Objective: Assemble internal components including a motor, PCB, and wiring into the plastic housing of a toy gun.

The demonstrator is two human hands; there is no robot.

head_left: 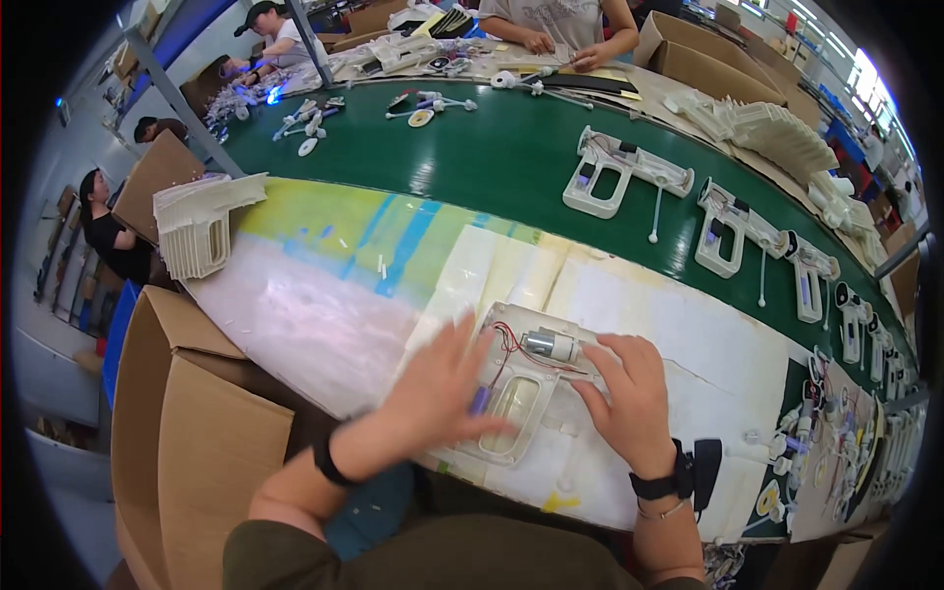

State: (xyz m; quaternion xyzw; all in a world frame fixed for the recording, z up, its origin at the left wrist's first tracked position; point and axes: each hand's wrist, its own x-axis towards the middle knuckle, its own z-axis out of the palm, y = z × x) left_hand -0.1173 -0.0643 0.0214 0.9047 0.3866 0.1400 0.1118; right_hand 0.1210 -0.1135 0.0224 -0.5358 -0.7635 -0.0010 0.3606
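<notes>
A white plastic gun-shaped housing half [532, 430] lies open side up on the white-covered bench in front of me. Inside it sit a silver and white motor [553, 345], thin red wires [504, 339] and a small purple part [480, 399] by the handle loop. My left hand [438, 388], smeared by motion, hovers over the housing's left side with its fingers spread. At the barrel end, my right hand [631, 398] has thumb and fingers on either side of the housing, close to the motor. Its palm hides the barrel's tip.
A green conveyor belt [472, 147] curves past, bearing several fitted housings [600, 177]. Stacked white shells [192, 231] stand at the bench's left end, above an open cardboard box [211, 433]. Loose parts [801, 433] lie at right. A co-worker's hands [565, 49] work across the belt.
</notes>
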